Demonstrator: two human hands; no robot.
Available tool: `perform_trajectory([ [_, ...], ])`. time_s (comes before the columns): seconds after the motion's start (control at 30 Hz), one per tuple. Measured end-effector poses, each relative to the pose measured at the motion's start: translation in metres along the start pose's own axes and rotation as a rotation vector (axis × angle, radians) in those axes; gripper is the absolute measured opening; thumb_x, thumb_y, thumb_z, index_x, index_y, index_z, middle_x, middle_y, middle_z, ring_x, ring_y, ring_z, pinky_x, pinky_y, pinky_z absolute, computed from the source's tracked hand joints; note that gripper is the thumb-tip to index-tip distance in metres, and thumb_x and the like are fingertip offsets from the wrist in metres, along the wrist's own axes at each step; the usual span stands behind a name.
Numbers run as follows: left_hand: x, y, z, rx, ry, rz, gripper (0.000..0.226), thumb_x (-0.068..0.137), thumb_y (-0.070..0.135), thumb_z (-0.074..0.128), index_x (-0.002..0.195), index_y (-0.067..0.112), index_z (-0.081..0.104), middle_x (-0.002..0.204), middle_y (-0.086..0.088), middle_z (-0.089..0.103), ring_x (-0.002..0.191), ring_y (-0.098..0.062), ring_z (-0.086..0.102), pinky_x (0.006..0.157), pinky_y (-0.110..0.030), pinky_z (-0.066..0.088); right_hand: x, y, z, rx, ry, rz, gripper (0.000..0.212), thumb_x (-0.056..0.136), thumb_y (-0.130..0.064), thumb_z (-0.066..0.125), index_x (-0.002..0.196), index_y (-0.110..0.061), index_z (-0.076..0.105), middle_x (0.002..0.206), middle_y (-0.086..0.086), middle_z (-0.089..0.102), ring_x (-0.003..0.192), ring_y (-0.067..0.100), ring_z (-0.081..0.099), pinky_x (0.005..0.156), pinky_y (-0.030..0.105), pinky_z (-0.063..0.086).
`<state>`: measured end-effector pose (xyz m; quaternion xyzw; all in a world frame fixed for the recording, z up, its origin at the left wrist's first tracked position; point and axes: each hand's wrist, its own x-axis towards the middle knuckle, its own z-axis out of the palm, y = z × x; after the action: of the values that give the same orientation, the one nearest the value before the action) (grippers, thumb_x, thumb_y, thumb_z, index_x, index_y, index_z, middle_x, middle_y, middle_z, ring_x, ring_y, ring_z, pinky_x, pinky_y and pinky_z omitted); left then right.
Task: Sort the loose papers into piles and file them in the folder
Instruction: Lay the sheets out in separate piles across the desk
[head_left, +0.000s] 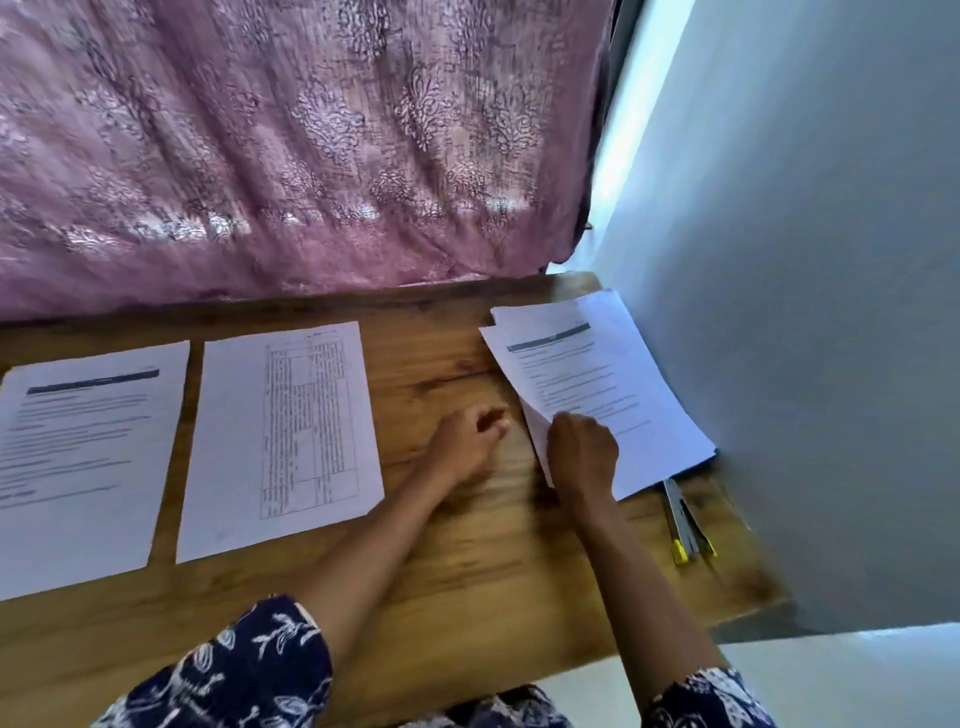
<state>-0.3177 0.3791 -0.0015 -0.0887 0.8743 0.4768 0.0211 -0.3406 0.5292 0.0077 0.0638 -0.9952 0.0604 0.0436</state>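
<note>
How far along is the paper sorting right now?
Done: two sheets lie apart on the table, a text page and a gridded page. In hand: the right hand pinches a corner of the top sheet on the unsorted stack; the left hand lies loosely curled beside it. Left: the stack, then filing; no folder clearly shows.

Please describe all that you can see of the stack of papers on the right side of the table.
The stack of papers is white printed sheets, loosely fanned, lying flat on the wooden table close to the grey wall. The top sheet bears a dark header bar and text lines. The right hand pinches its near left edge; pens stick out beneath.
</note>
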Motion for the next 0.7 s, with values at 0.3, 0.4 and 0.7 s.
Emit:
perform_trajectory([
  [0.3, 0.013, 0.015, -0.002, -0.535, 0.081, -0.296, 0.029, 0.089, 0.001, 0.063, 0.118, -0.007, 0.061, 0.119, -0.021, 0.063, 0.104, -0.03, 0.063, 0.075, -0.024, 0.051, -0.02, -0.017, -0.011, 0.242, -0.251, -0.148, 0.033, 0.089, -0.044, 0.058, 0.079, -0.013, 0.066, 0.084, 0.007, 0.068, 0.083, 0.025, 0.062, 0.062, 0.03, 0.035],
  [0.4, 0.004, 0.001, -0.02, -0.456, 0.116, -0.286, 0.033, 0.087, -0.005, 0.063, 0.119, -0.006, 0.061, 0.122, -0.021, 0.062, 0.11, -0.034, 0.062, 0.087, -0.032, 0.049, -0.019, -0.01, -0.014, 0.618, -0.221, -0.045, 0.035, 0.085, -0.053, 0.062, 0.084, -0.019, 0.07, 0.094, 0.0, 0.071, 0.089, 0.016, 0.063, 0.073, 0.029, 0.046],
  [0.7, -0.059, -0.053, -0.14, -0.617, 0.169, -0.303, 0.021, 0.086, 0.009, 0.067, 0.106, 0.017, 0.067, 0.094, 0.006, 0.074, 0.09, -0.015, 0.07, 0.079, -0.033, 0.057, 0.003, -0.039, -0.01, 1.185, -0.443, 0.1, 0.033, 0.089, -0.023, 0.067, 0.118, -0.012, 0.058, 0.117, 0.008, 0.066, 0.097, 0.018, 0.066, 0.078, 0.027, 0.055],
])
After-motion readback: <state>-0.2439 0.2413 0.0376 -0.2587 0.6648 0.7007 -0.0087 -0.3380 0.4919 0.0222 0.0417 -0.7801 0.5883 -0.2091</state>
